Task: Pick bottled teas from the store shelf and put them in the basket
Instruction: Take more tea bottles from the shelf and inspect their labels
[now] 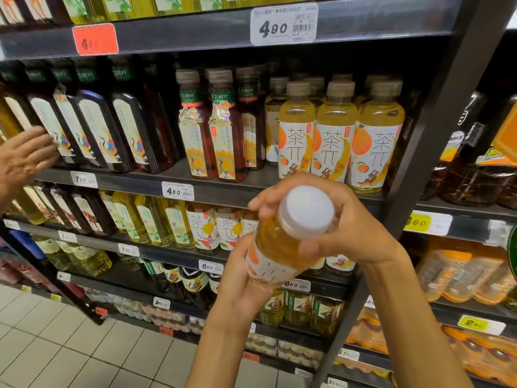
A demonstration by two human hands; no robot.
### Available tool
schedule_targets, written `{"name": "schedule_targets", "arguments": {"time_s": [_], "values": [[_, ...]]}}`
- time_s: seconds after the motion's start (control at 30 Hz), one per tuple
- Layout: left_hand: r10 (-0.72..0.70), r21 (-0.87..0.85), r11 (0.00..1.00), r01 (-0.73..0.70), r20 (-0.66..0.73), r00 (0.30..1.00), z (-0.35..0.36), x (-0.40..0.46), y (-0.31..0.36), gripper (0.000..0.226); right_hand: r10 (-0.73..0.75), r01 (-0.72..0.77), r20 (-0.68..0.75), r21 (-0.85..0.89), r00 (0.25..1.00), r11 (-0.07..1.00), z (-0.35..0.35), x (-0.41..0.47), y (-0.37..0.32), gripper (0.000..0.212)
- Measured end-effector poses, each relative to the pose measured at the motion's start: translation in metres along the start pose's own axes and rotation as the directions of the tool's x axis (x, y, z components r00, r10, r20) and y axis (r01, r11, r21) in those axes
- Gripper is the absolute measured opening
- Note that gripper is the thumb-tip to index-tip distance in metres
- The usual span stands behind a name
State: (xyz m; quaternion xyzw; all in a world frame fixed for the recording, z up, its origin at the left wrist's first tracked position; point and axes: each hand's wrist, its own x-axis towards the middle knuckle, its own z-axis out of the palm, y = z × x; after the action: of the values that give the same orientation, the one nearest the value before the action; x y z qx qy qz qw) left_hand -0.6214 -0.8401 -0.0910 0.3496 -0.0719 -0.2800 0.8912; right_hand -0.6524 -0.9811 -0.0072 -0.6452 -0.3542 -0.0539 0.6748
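Holding one bottled tea (282, 242), yellow liquid, white cap (307, 211), off the shelf (212, 191) and out in front of it, tilted with the cap toward me. Basket not in frame, can't tell where it sits.

Risks from here:
- Bottle is tilted and held in two places only. If I let go with one hand before the other has a full wrap, it likely pivots and drops onto the tiled floor (42, 345).
- Smooth label, probably slick. A loose hold at the bottom lets it slide through.
- Blind lowering toward a basket I can't see: could clip the shelf edge or miss the basket.
- Another person's hand (25, 155) is on the dark bottles (92, 130) far left. Well apart from mine, but a wide swing left could meet it.

Pose:
- Right hand (344, 228): comes in from the lower right, wrist bent, fingers curled round the shoulder just under the cap, thumb low on the near side.
- Left hand (243, 275): comes up from below, forearm nearly vertical, fingers wrapped round the lower labelled part, cupping the base end.
- Both clamped on the same bottle, neither free.
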Motion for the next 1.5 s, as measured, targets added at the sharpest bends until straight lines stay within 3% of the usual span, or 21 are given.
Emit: {"name": "schedule_targets", "arguments": {"time_s": [0.07,0.13,0.2,0.27,0.37,0.47,0.53,0.63,0.77,0.83,0.9,1.0,1.1,1.2,1.3,1.4,1.5], "values": [[-0.043,0.134,0.990,0.036,0.046,0.998,0.005,-0.005,0.004,0.026,-0.013,0.012,-0.080,-0.005,0.997,1.000,0.000,0.003,0.000,0.042],[-0.046,0.255,0.966,0.049,-0.019,0.999,0.004,-0.008,0.004,0.034,-0.009,0.019,-0.188,0.050,0.982,0.999,0.001,0.006,0.000,0.042],[0.013,0.410,0.912,0.017,-0.072,0.997,0.003,-0.009,0.001,0.040,0.016,0.019,-0.300,0.114,0.954,0.993,0.000,0.008,0.003,0.044],[0.091,0.520,0.852,-0.061,-0.032,0.995,0.007,-0.011,-0.001,0.035,0.054,0.005,-0.388,0.151,0.920,0.989,-0.001,0.011,0.004,0.043],[0.125,0.518,0.847,-0.122,0.029,0.992,0.015,-0.014,0.002,0.042,0.128,-0.070,-0.499,0.134,0.857,0.989,-0.005,0.016,0.007,0.024],[0.111,0.538,0.829,-0.153,0.110,0.988,0.016,-0.016,-0.001,0.042,0.234,-0.172,-0.535,0.164,0.812,0.971,-0.009,0.022,0.007,0.029],[0.065,0.453,0.884,-0.111,0.116,0.991,0.012,-0.016,-0.005,0.048,0.304,-0.213,-0.486,0.233,0.819,0.949,-0.013,0.023,0.008,0.034],[-0.053,0.261,0.965,0.011,0.155,0.987,0.012,-0.019,-0.006,0.060,0.342,-0.162,-0.393,0.423,0.854,0.891,-0.014,0.023,0.013,0.040],[-0.214,0.220,0.961,0.165,0.220,0.952,0.013,-0.019,-0.006,0.069,0.383,-0.126,-0.283,0.637,0.879,0.761,-0.009,0.025,0.019,0.042],[-0.222,0.271,0.949,0.163,0.204,0.953,0.012,-0.018,-0.005,0.070,0.379,-0.130,-0.323,0.590,0.867,0.797,-0.011,0.025,0.019,0.037],[-0.131,0.324,0.943,0.076,0.150,0.980,0.010,-0.017,-0.001,0.059,0.385,-0.169,-0.392,0.483,0.836,0.859,-0.014,0.025,0.016,0.036],[0.013,0.477,0.875,-0.085,0.152,0.988,0.011,-0.014,0.003,0.051,0.381,-0.237,-0.542,0.319,0.749,0.918,-0.011,0.025,0.013,0.038],[0.055,0.561,0.814,-0.148,0.180,0.982,0.010,-0.013,-0.002,0.042,0.409,-0.294,-0.620,0.284,0.669,0.913,-0.005,0.024,0.015,0.043],[0.028,0.398,0.912,-0.097,0.176,0.984,0.009,-0.015,-0.006,0.055,0.422,-0.332,-0.602,0.263,0.677,0.906,-0.007,0.023,0.014,0.039],[-0.119,0.217,0.974,0.071,0.216,0.969,0.010,-0.017,-0.004,0.069,0.428,-0.263,-0.551,0.355,0.716,0.897,-0.011,0.022,0.011,0.035],[-0.188,0.166,0.975,0.147,0.273,0.943,0.007,-0.015,-0.008,0.070,0.470,-0.218,-0.458,0.500,0.755,0.838,-0.008,0.025,0.011,0.062],[-0.206,0.207,0.967,0.151,0.276,0.939,0.008,-0.016,-0.004,0.067,0.462,-0.242,-0.503,0.442,0.731,0.864,-0.009,0.027,0.009,0.058]]}}
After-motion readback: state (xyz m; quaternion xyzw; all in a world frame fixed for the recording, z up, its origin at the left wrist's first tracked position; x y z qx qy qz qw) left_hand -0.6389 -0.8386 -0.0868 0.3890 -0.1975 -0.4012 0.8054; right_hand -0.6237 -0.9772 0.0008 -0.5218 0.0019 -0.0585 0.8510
